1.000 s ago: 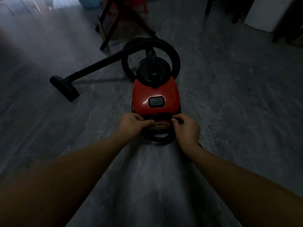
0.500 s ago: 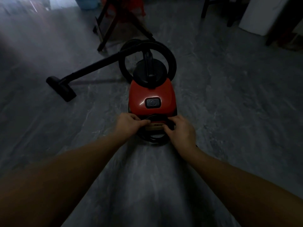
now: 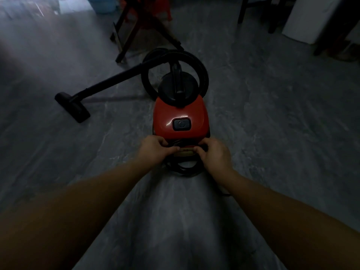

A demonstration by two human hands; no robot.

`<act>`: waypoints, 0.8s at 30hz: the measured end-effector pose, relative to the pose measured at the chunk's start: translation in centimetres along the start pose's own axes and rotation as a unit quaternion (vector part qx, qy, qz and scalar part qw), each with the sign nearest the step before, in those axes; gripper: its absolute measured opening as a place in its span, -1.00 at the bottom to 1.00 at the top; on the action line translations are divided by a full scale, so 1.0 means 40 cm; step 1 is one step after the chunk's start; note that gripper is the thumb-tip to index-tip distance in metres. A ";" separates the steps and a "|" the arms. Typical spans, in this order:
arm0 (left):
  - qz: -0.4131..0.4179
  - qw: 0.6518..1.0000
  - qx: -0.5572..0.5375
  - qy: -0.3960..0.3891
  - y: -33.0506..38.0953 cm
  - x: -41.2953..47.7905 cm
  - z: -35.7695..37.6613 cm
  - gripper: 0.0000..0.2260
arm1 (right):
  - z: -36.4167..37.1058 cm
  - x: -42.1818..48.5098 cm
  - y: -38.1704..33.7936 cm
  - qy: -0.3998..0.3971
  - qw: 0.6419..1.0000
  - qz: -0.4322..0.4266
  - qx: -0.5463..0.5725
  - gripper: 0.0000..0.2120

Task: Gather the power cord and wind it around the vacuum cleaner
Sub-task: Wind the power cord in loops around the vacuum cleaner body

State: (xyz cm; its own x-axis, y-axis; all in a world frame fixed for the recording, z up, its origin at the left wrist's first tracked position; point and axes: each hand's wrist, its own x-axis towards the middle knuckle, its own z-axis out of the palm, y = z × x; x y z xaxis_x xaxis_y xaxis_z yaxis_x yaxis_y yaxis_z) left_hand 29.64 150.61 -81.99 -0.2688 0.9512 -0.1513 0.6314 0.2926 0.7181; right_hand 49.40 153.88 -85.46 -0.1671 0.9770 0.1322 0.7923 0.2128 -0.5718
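Power cord (image 3: 184, 169), black, looped at near end of red vacuum cleaner (image 3: 165, 115) on grey floor (image 3: 272, 117); gripped there by left hand (image 3: 153, 148) and right hand (image 3: 215, 154), fingers curled, hands apart.

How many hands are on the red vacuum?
2. The left hand holds the cord at the near left corner of the vacuum; the right hand holds it at the near right corner.

One red vacuum cleaner (image 3: 181, 112) is counted, fitted with one black hose (image 3: 202, 69), one floor nozzle (image 3: 73, 107) and one dark button (image 3: 181, 124). One power cord (image 3: 185, 170) is seen, though its loops cannot be numbered. Two hands are counted: a left hand (image 3: 153, 148) and a right hand (image 3: 216, 152). Further back, one white cabinet (image 3: 303, 22) and one blue tub (image 3: 102, 4) are found.
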 end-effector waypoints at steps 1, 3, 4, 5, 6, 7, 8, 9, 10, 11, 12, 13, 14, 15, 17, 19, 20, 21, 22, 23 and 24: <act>0.003 1.000 -0.003 0.003 -0.001 -0.002 0.001 -0.75 | 0.003 -0.001 0.001 -0.002 1.000 0.014 0.020 -0.78; 0.014 1.000 -0.001 0.013 -0.003 -0.008 0.003 -0.76 | 0.004 -0.008 0.002 0.003 0.998 0.029 0.055 -0.79; 0.024 1.000 0.007 0.019 -0.003 -0.014 0.006 -0.77 | 0.004 -0.012 0.000 0.012 0.998 0.029 0.062 -0.80; 0.036 0.999 0.014 0.024 -0.005 -0.019 0.009 -0.79 | 0.003 -0.016 -0.005 0.021 0.997 0.026 0.067 -0.80; 0.049 0.998 0.016 0.029 -0.005 -0.025 0.011 -0.80 | 0.003 -0.020 -0.011 0.028 0.997 0.018 0.075 -0.79; 0.063 0.997 0.013 0.031 -0.006 -0.031 0.014 -0.81 | 0.004 -0.024 -0.022 0.035 0.996 0.002 0.083 -0.77; 0.076 0.997 0.009 0.031 -0.007 -0.034 0.015 -0.82 | 0.007 -0.026 -0.032 0.040 0.995 -0.015 0.089 -0.75; 0.085 0.996 0.011 0.031 -0.009 -0.037 0.016 -0.81 | 0.008 -0.027 -0.043 0.045 0.994 -0.027 0.094 -0.75; 0.091 0.995 0.020 0.036 -0.013 -0.038 0.017 -0.80 | 0.012 -0.026 -0.050 0.049 0.993 -0.031 0.101 -0.76; 0.090 0.995 0.030 0.040 -0.018 -0.039 0.019 -0.77 | 0.015 -0.025 -0.054 0.052 0.993 -0.028 0.105 -0.77; 0.090 0.994 0.034 0.044 -0.023 -0.039 0.022 -0.73 | 0.019 -0.024 -0.056 0.055 0.993 -0.022 0.106 -0.79; 0.090 0.994 0.035 0.044 -0.031 -0.037 0.028 -0.69 | 0.021 -0.022 -0.056 0.059 0.993 -0.015 0.106 -0.80; 0.089 0.995 0.030 0.042 -0.036 -0.038 0.033 -0.66 | 0.024 -0.021 -0.056 0.063 0.992 -0.007 0.108 -0.82; 0.082 0.995 0.022 0.043 -0.040 -0.038 0.038 -0.65 | 0.025 -0.019 -0.056 0.066 0.991 0.001 0.114 -0.84; 0.062 0.996 -0.002 0.060 -0.041 -0.038 0.040 -0.66 | 0.026 -0.016 -0.053 0.063 0.990 0.012 0.124 -0.86; 0.045 0.996 -0.031 0.071 -0.041 -0.030 0.036 -0.71 | 0.024 -0.012 -0.049 0.059 0.990 0.017 0.126 -0.87; 0.041 0.996 -0.037 0.070 -0.041 -0.025 0.031 -0.75 | 0.023 -0.009 -0.047 0.058 0.990 0.019 0.126 -0.86; 0.037 0.997 -0.035 0.064 -0.039 -0.023 0.023 -0.80 | 0.024 -0.007 -0.045 0.056 0.990 0.021 0.128 -0.86; 0.036 0.997 -0.031 0.053 -0.036 -0.021 0.015 -0.85 | 0.025 -0.005 -0.044 0.056 0.989 0.024 0.131 -0.86; 0.038 0.998 -0.030 0.039 -0.035 -0.018 0.008 -0.88 | 0.025 -0.005 -0.043 0.054 0.989 0.027 0.135 -0.85; 0.043 0.998 -0.030 0.027 -0.034 -0.014 0.002 -0.90 | 0.026 -0.006 -0.044 0.053 0.989 0.030 0.137 -0.85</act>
State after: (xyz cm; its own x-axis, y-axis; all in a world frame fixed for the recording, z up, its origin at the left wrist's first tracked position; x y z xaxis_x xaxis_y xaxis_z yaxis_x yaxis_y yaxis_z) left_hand 29.00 149.67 -82.93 -0.2550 0.9655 -0.0525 0.6093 0.2026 0.7666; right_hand 47.45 153.29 -85.33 -0.0511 0.9845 0.1677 0.6072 0.1640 -0.7775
